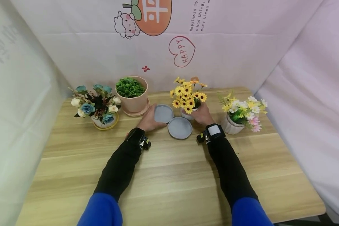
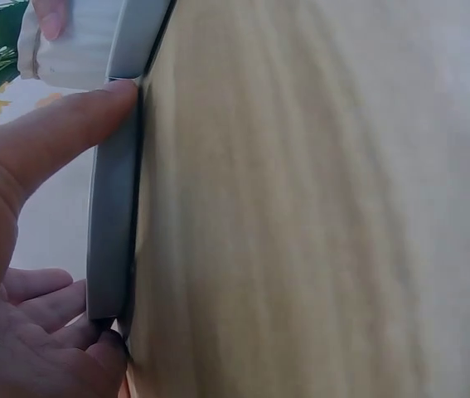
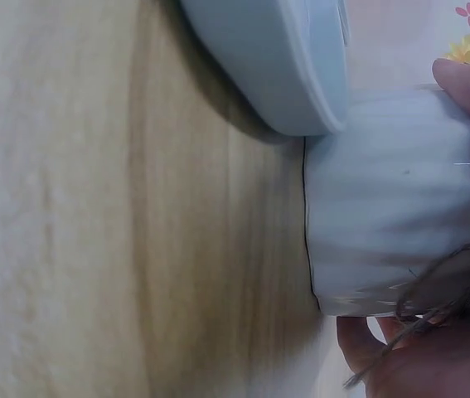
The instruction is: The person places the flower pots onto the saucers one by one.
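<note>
My left hand (image 1: pixel 148 121) grips a round grey saucer (image 1: pixel 164 113), thumb on its near edge and fingers round the far-left side. In the left wrist view that saucer (image 2: pixel 112 224) lies close on the wood. A second grey saucer (image 1: pixel 180 128) sits right beside it, nearer to me. With my right hand (image 1: pixel 204 115) I hold a white ribbed pot (image 3: pixel 392 199) of yellow daisy-like flowers (image 1: pixel 184 94), thumb on one side and fingers on the other. A twine bow (image 3: pixel 442 286) hangs on the pot, which stands upright just behind the second saucer.
At the left, a pot of blue and cream flowers (image 1: pixel 94 105) stands on a yellow saucer (image 1: pixel 114 123). A pink pot (image 1: pixel 134 102) with green leaves is beside my left hand. Right of my right hand is a white pot (image 1: pixel 232 125) with mixed flowers. Cloth walls (image 1: pixel 228 56) enclose the table (image 1: pixel 172 185).
</note>
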`<state>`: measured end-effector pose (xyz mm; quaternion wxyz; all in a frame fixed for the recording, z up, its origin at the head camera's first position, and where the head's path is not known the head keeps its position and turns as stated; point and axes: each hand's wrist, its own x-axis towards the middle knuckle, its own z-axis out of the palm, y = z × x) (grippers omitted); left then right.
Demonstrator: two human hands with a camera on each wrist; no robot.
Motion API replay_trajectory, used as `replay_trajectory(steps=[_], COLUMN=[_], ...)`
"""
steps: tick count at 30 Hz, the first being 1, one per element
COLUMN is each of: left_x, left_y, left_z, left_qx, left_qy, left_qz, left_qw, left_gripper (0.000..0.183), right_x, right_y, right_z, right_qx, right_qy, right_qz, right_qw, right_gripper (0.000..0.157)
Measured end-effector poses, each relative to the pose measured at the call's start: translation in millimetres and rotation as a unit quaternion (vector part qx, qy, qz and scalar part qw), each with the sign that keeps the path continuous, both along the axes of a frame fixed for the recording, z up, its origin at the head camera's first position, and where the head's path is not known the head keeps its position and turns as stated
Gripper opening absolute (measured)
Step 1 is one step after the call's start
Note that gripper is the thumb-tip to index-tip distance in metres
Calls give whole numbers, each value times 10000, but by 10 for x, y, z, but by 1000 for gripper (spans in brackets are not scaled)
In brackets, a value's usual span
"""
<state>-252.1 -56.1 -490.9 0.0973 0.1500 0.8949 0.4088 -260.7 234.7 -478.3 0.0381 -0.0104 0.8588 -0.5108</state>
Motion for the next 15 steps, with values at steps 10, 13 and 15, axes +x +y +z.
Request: replay_trajectory(steps=[10, 13, 15], left_x=[132, 195, 231], left_y=[-85, -145, -188], left_z=[29, 40, 38], left_qx=[-59, -34, 7], left_qy=[-129, -138, -87], left_qz=[-15, -76, -126], left_qw=[9999, 9999, 9999], left_gripper=[117, 115, 115], right_x=[10, 8, -3], right_y=[6, 9, 18], right_z=[30, 29, 28], right_qx=[17, -47, -67], right_qy=[-55, -46, -25], right_qz=[157, 182, 196], right_qw=[9999, 9998, 9998], right_gripper=[80, 80, 80])
